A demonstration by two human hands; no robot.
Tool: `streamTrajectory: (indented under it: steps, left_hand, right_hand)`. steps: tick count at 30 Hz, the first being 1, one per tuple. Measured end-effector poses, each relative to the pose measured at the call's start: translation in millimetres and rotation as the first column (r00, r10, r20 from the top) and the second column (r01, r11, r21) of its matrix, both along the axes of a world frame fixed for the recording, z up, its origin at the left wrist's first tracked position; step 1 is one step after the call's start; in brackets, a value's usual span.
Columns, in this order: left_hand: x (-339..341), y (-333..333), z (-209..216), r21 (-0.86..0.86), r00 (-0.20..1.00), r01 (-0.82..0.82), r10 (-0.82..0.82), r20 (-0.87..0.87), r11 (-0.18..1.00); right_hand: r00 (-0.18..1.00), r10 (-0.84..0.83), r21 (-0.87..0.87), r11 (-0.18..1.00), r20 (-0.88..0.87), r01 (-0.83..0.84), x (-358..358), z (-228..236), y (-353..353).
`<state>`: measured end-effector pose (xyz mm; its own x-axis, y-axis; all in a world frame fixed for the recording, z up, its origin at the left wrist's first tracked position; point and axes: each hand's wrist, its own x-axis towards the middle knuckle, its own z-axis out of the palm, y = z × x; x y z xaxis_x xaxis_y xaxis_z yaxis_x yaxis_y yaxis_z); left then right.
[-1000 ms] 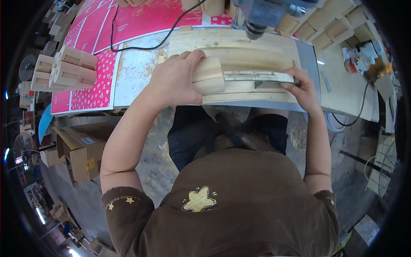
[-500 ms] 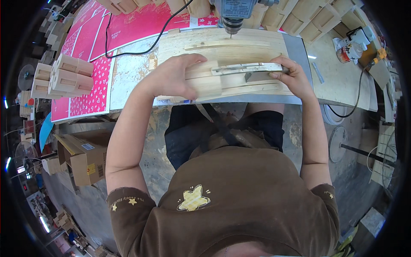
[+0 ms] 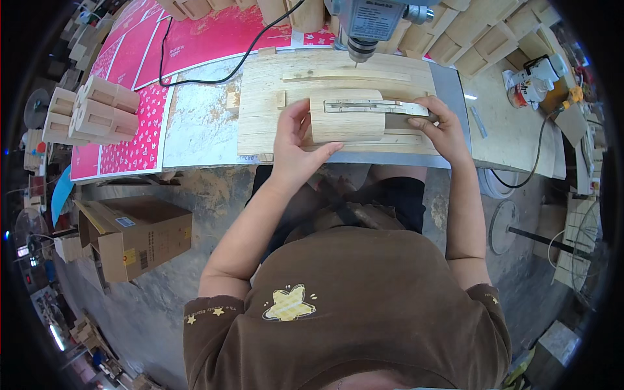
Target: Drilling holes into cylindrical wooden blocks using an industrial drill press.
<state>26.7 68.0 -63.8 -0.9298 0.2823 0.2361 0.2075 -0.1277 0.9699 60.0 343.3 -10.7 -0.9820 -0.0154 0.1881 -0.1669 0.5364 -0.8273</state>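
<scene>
A pale wooden block with a rounded face [image 3: 348, 123] lies on its side on the wooden base board [image 3: 260, 97]. My left hand [image 3: 299, 140] holds its left end, thumb along the near edge and fingers round the far side. My right hand [image 3: 443, 127] pinches the right end of a long, narrow whitish strip tool [image 3: 374, 106]. That strip reaches across the top of the block. Below it, a grey plate part shows to the right of the block. Whether part of the tool sits inside the block is hidden.
A bench drill [image 3: 367, 26] with a thin bit stands just beyond the block. Wooden strips [image 3: 344, 76] are on the board. Similar wooden pieces [image 3: 104, 110] stand at left; more are stacked at back. A black cable [image 3: 244, 62] crosses the bench. A cardboard box [image 3: 140, 237] is below left.
The block has moved right along the strip tool, which now overlaps most of its length. My left hand has shifted right with it. The view has shifted slightly.
</scene>
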Motion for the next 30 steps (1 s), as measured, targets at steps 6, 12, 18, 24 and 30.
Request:
streamTrajectory:
  steps: [6, 12, 18, 24, 30]
  left_hand:
    - [-1.8, 9.3, -4.3, -0.387, 0.89, -0.346, 0.169, -0.423, 0.855]
    - [-39.6, 12.7, -9.7, -0.549, 0.84, -0.473, 0.165, -0.516, 0.689]
    - [-52.2, -13.8, -10.2, -0.613, 0.828, -0.482, 0.095, -0.553, 0.626]
    - [-48.6, -19.1, -11.7, -0.609, 0.826, -0.484, 0.098, -0.555, 0.628]
    - [-52.6, -10.2, -10.6, -0.633, 0.846, -0.452, 0.076, -0.528, 0.628]
  right_hand:
    - [0.996, -0.079, 0.002, 0.997, -0.042, 0.079, -18.1, -16.1, 22.3]
    - [0.984, -0.128, -0.084, 0.989, -0.124, 0.118, -50.1, -28.0, 13.3]
    - [0.998, -0.05, -0.139, 0.989, -0.038, 0.045, -48.6, -15.6, -5.2]
    - [0.835, -0.158, -0.057, 0.987, -0.527, 0.151, -70.4, 68.2, 13.2]
    - [0.8, -0.29, -0.058, 0.95, -0.525, 0.306, -123.1, 178.5, 7.9]
